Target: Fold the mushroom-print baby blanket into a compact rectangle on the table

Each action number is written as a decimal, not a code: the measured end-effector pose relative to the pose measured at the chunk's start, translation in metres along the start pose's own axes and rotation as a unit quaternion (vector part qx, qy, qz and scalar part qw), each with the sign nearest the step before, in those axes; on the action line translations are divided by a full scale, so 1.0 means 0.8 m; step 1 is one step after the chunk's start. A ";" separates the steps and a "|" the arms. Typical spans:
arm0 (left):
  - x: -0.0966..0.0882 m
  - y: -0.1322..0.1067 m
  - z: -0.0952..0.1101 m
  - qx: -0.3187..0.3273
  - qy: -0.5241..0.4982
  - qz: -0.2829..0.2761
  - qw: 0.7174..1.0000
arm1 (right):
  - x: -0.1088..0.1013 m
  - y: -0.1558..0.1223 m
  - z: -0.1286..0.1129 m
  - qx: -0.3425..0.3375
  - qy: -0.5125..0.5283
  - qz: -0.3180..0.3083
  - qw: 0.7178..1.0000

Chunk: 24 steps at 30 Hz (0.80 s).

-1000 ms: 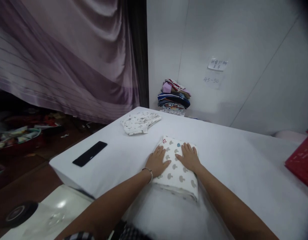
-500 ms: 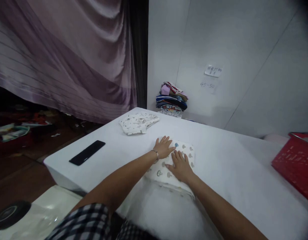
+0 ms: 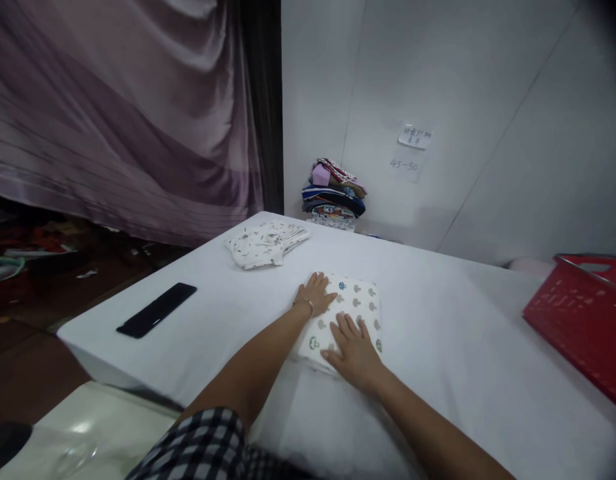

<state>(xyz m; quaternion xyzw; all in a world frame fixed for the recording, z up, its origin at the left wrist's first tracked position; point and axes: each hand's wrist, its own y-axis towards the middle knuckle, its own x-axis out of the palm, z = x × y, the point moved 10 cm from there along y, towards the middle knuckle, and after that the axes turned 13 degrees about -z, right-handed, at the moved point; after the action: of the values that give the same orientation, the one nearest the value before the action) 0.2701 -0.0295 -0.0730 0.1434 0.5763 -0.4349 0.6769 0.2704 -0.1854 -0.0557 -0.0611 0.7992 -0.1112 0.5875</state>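
A white folded cloth (image 3: 355, 303) printed with grey, blue and green mushroom shapes lies on the white table (image 3: 438, 320). My left hand (image 3: 315, 295), a bracelet at its wrist, rests flat on the cloth's left side with fingers spread. Nearer to me, my right hand (image 3: 355, 352) presses on the cloth's lower part, fingers apart. Neither hand grips anything. Further back on the left lies another white garment (image 3: 261, 245) with small dark prints, folded.
A black phone-like slab (image 3: 157, 310) lies near the table's left edge. A red plastic basket (image 3: 578, 320) stands at the right. Against the wall rises a stack of folded clothes (image 3: 334, 197). A purple curtain (image 3: 153, 100) hangs at the left.
My right hand has slid toward me on the cloth, away from the left hand, and more of the print shows. The cloth's near edge looks neater. The view has shifted slightly right.
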 end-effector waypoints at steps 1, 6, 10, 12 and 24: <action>0.000 0.000 0.001 0.001 -0.004 0.000 1.000 | 0.002 -0.005 -0.005 -0.005 -0.006 0.009 1.000; -0.015 0.003 0.000 0.009 -0.068 -0.009 0.998 | 0.001 -0.015 -0.009 -0.007 -0.012 0.016 1.000; -0.038 -0.024 -0.016 -0.008 -0.118 0.025 0.993 | -0.013 -0.037 0.015 0.008 0.023 0.055 0.998; -0.033 -0.053 -0.022 -0.011 -0.112 0.038 0.993 | -0.014 -0.054 0.036 0.043 0.041 0.097 0.994; 0.019 -0.131 -0.044 -0.042 -0.206 0.070 0.975 | -0.001 -0.079 0.096 0.076 0.335 0.185 0.921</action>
<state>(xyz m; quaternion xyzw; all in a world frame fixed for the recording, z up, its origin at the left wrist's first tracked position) 0.1671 -0.0727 -0.0651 0.0620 0.4304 -0.3818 0.8156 0.3419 -0.2545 -0.0608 0.1730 0.9358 -0.0748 0.2980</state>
